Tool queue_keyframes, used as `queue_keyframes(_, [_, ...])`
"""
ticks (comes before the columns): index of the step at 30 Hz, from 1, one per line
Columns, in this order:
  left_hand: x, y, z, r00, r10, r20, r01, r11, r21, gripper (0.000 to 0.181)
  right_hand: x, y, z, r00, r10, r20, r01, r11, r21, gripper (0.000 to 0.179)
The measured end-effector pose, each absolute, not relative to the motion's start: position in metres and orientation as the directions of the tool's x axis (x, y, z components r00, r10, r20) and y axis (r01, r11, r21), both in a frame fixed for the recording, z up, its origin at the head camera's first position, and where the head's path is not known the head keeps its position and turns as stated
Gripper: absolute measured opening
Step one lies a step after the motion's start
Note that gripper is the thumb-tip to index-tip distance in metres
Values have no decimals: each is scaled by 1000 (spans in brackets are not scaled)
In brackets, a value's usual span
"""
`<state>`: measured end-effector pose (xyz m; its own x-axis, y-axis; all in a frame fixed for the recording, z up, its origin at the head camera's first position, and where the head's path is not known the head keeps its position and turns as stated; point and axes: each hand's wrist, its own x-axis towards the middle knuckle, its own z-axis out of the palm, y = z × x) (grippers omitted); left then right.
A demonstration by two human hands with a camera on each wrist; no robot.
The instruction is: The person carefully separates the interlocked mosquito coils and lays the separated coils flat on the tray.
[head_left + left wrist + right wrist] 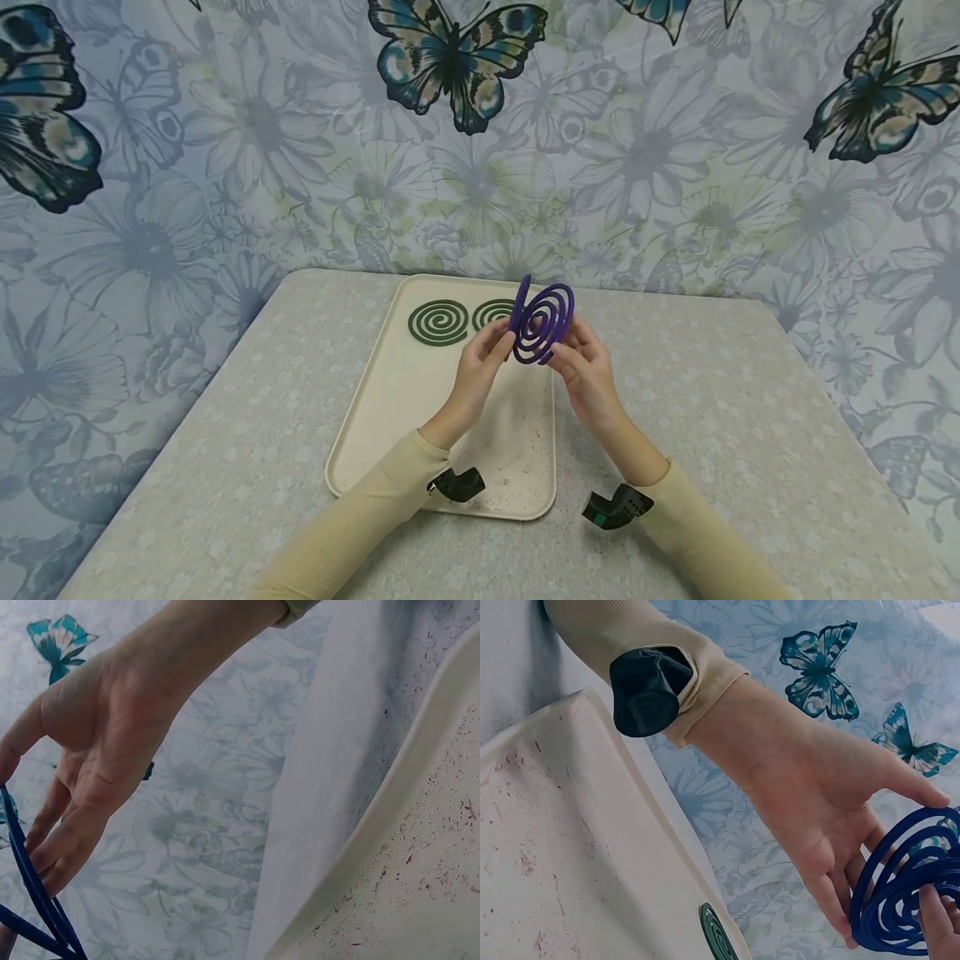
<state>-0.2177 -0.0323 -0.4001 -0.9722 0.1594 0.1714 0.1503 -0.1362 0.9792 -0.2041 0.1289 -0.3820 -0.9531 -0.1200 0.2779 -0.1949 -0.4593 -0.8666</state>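
A pair of purple mosquito coils (542,323) is held up above the far right part of a cream tray. One leaf is seen nearly edge-on, the other shows its spiral; they look blue in the wrist views. My left hand (471,379) pinches the left side between thumb and fingers. On the opposite side, my right hand (591,379) grips the lower right rim. In the right wrist view, the coils (896,900) overlap, and a left fingertip touches them. Whether the two leaves are joined is unclear.
The cream tray (390,417) lies on a pale patterned table (712,400). Two dark green coils, a left one (438,323) and a partly hidden right one (489,312), lie at its far end. Reddish-brown specks dot its near right part. A butterfly-print wall (300,167) stands behind.
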Motion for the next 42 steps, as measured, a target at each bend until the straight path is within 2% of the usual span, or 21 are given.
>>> queue_keyframes(8, [-217,-36,-399,-978,113,178,157,-169,973,56,-206,129,-382,-948,-96,302,-207,-535,-819,38])
queue_keyframes(14, [-221,-39,-398,-993,38,113,100,-255,962,62,-209,133,-385,-979,-61,192,-125,-565,-816,39])
queue_keyframes(17, [-224,-41,-398,-995,12,101,92,-303,948,59,-211,137,-387,-987,-60,147,-83,-595,-799,39])
queue_keyframes(23, [-227,-45,-398,-993,-37,111,117,-374,920,48,-213,145,-391,-983,-93,162,-67,-633,-771,44])
queue_keyframes(27, [-229,-48,-398,-988,-71,136,153,-410,899,40,-214,149,-393,-988,-87,129,-41,-653,-756,38])
queue_keyframes(32, [-230,-53,-398,-984,-89,156,179,-443,879,37,-214,152,-394,-995,-75,60,-2,-612,-791,27])
queue_keyframes(36, [-230,-58,-399,-985,-99,140,171,-464,869,41,-213,154,-395,-995,-88,37,21,-583,-812,31])
queue_keyframes(42, [-229,-63,-402,-984,-102,145,176,-468,866,49,-212,155,-395,-995,-95,16,41,-567,-822,48])
